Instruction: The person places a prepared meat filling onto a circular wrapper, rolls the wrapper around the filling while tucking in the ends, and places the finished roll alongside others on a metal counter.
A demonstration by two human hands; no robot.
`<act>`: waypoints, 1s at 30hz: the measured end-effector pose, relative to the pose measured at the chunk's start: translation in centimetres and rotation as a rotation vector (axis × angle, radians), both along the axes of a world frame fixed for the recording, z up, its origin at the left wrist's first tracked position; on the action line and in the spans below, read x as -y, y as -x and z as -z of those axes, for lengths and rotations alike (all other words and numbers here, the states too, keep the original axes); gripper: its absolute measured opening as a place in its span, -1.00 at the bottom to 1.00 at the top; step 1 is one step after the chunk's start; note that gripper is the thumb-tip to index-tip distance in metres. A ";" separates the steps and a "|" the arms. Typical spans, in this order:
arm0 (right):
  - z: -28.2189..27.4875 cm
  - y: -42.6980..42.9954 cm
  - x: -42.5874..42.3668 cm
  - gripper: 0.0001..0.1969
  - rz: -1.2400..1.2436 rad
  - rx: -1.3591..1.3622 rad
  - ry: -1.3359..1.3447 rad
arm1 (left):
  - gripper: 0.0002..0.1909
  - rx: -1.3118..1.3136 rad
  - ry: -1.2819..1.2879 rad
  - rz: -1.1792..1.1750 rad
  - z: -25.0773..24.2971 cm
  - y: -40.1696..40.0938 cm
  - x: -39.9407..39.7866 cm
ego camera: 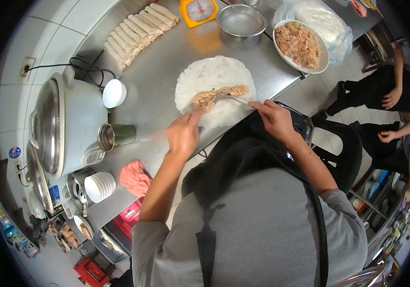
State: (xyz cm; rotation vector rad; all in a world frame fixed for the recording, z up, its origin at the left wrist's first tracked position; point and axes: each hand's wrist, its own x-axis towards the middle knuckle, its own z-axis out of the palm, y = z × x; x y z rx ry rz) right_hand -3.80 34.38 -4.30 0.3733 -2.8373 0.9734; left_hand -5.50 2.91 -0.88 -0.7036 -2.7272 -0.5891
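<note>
A round, thin white wrapper sheet [205, 73] lies flat near the front edge of the steel worktable. Across it runs a strip of minced filling [205, 97] with orange bits. My right hand [275, 120] grips the handle of a metal fork [232, 98], whose head rests on the filling. At the strip's left end are the fingertips of my left hand [184, 134]; whether they pinch anything is unclear. Rolled wrappers [138, 28] lie in a row at the back left. A white bowl [316, 62] of the same filling stands at the table's right.
Along the back are a yellow dial scale [199, 10] and a steel bowl [241, 20]. To the left stand a large cooker [76, 125], a white cup [114, 93], a green metal cup [124, 133] and a pink cloth [136, 178]. A black chair [337, 143] and two people are at right.
</note>
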 end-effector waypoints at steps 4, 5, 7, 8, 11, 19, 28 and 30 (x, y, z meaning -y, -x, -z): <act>-0.5 -0.4 -1.4 -0.64 0.005 0.032 0.038 | -0.51 0.102 0.061 -0.076 -1.0 0.0 -0.5; -0.6 -0.5 -1.7 -0.64 0.019 0.065 0.012 | -0.52 0.100 0.036 -0.110 -1.3 0.1 -0.6; -0.5 -0.7 -2.0 -0.63 0.033 0.102 -0.013 | -0.53 0.102 0.011 -0.144 -0.8 0.1 -0.9; -0.6 -0.5 -2.1 -0.63 0.041 0.104 -0.010 | -0.51 0.083 0.036 -0.112 -0.1 0.4 -1.2; -0.4 -0.4 -2.0 -0.63 0.006 0.082 0.037 | -0.48 0.039 -0.003 -0.077 0.0 0.8 -0.4; 0.7 0.4 -0.1 -0.64 -0.018 -0.031 -0.021 | -0.46 0.009 0.051 -0.148 1.9 -0.7 0.0; 0.4 0.3 -2.8 -0.62 0.006 0.002 -0.003 | -0.44 0.051 -0.057 -0.040 1.8 0.7 -2.2; 0.2 0.2 -3.5 -0.63 0.001 0.052 0.032 | -0.45 0.046 -0.100 -0.067 1.0 1.5 -2.8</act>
